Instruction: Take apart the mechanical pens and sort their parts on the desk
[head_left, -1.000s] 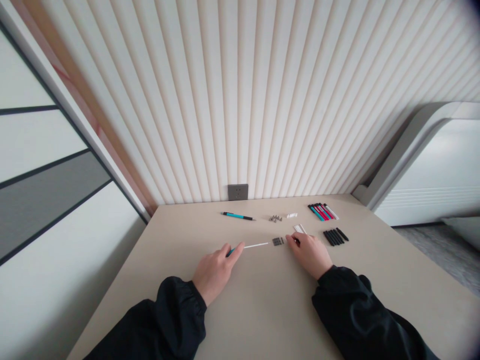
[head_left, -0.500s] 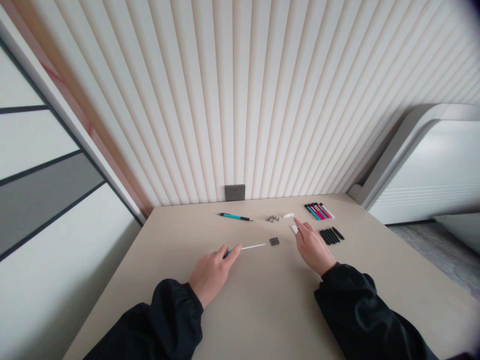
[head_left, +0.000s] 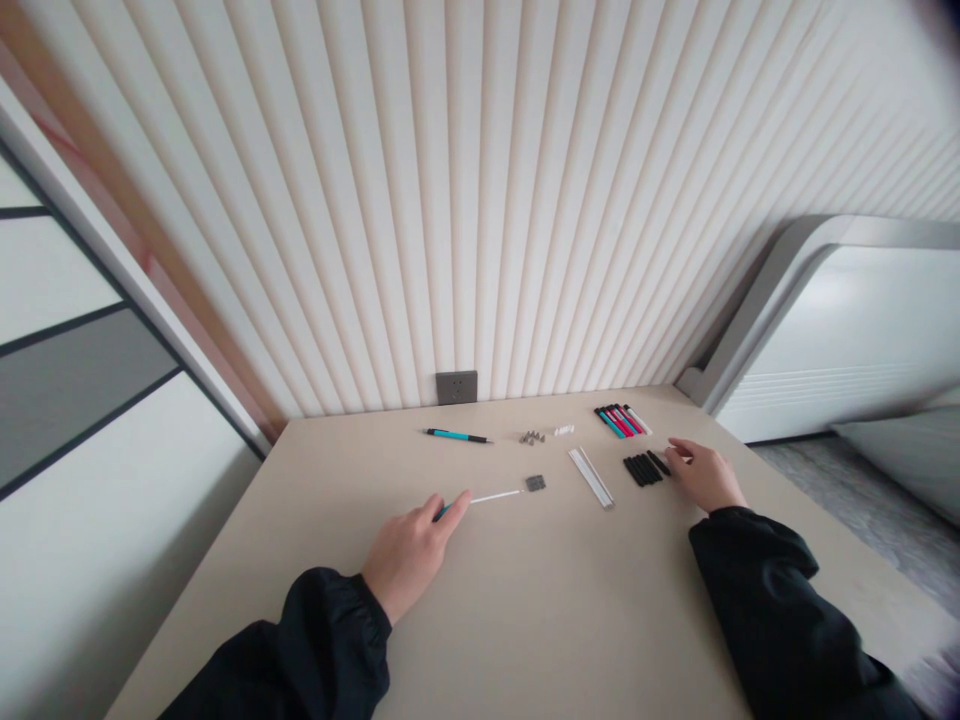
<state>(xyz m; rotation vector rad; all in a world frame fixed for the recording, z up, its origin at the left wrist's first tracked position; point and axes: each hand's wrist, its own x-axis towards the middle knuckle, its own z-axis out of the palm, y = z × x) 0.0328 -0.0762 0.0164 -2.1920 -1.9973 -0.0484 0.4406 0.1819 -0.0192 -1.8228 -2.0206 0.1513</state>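
My left hand [head_left: 411, 550] is closed on a blue pen barrel [head_left: 442, 511], from which a thin white refill [head_left: 495, 496] sticks out to the right. My right hand [head_left: 703, 474] is beside the rightmost black part [head_left: 658, 463], its thumb and fingertips bent close to it; whether they touch it is too small to tell. Several more black parts [head_left: 642, 470] lie in a row to its left. White refills [head_left: 592, 480] rest between the hands. A small dark grey cluster of pieces [head_left: 535, 483] lies past the refill's tip.
Along the back of the table [head_left: 525, 620] are a blue and black pen [head_left: 457, 435], small grey tips [head_left: 532, 438], small white pieces [head_left: 564, 430] and a row of coloured barrels [head_left: 622, 421]. A socket [head_left: 457, 387] sits on the wall behind.
My right hand has moved right, from over the white refills to the black parts, uncovering the refills. My left hand keeps its hold. The view has shifted slightly.
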